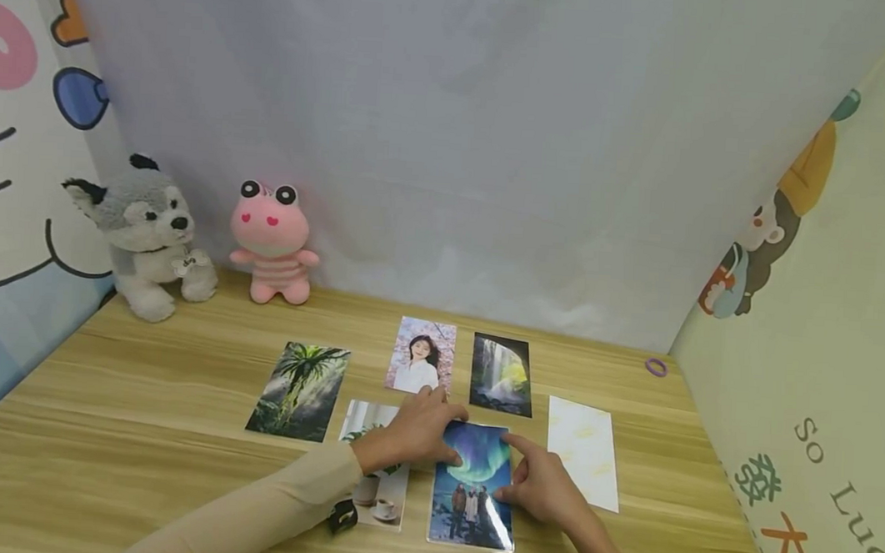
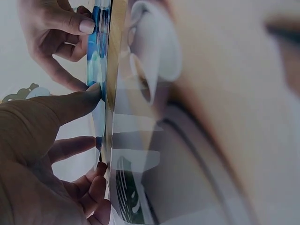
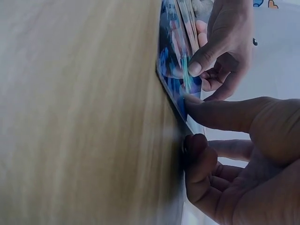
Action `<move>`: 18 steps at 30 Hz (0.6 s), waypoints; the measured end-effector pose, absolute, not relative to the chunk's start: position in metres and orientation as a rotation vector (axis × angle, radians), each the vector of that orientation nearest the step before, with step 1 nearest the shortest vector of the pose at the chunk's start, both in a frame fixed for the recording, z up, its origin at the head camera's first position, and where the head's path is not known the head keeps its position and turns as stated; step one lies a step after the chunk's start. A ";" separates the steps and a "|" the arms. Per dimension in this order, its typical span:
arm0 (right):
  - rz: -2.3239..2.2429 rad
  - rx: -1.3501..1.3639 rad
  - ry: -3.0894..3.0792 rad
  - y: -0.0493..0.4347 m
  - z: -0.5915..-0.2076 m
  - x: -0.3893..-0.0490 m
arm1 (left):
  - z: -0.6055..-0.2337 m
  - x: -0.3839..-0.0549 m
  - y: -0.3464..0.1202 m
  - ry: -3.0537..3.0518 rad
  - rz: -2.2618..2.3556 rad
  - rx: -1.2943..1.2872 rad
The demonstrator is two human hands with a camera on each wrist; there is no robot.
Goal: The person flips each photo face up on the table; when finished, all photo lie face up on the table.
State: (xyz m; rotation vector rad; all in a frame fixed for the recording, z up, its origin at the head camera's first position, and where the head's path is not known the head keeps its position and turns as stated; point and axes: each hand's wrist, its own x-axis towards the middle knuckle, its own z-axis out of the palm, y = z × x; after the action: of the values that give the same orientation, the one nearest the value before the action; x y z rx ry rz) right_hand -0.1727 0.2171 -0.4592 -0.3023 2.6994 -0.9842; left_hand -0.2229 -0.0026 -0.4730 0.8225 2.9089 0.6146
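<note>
A glossy photo (image 1: 468, 512) of people under a green and violet aurora lies at the front middle of the table. My left hand (image 1: 421, 432) holds it by the upper left, thumb on its face and fingers near its top edge. On the opposite side, my right hand (image 1: 547, 487) grips the right edge, its thumb on the picture and its index finger near the top corner. The right wrist view shows the right thumb (image 3: 220, 112) on the photo's edge with the other fingers curled below. Partly under the left wrist is a photo of a plant and coffee cup (image 1: 383, 511).
Around them lie a palm photo (image 1: 297, 390), a portrait photo (image 1: 419, 355), a waterfall photo (image 1: 501, 376) and a white card (image 1: 583, 451). A purple ring (image 1: 655, 368) is at the back right. Plush toys, a grey dog (image 1: 151, 240) and a pink one (image 1: 271, 242), sit back left.
</note>
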 end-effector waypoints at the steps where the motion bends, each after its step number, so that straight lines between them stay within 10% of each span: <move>1: -0.973 -0.303 2.705 0.217 -0.459 -0.173 | -0.473 -0.222 -0.003 2.912 0.612 0.819; 18: -0.962 -0.156 2.832 0.228 -0.444 -0.178 | -0.471 -0.220 0.001 2.882 0.689 0.911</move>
State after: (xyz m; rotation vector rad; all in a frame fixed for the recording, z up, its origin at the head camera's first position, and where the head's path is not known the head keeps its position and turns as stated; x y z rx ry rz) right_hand -0.1780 0.2275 -0.4444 -0.1565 2.8322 -0.9618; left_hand -0.2203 0.0010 -0.4707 0.9105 2.8818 0.6895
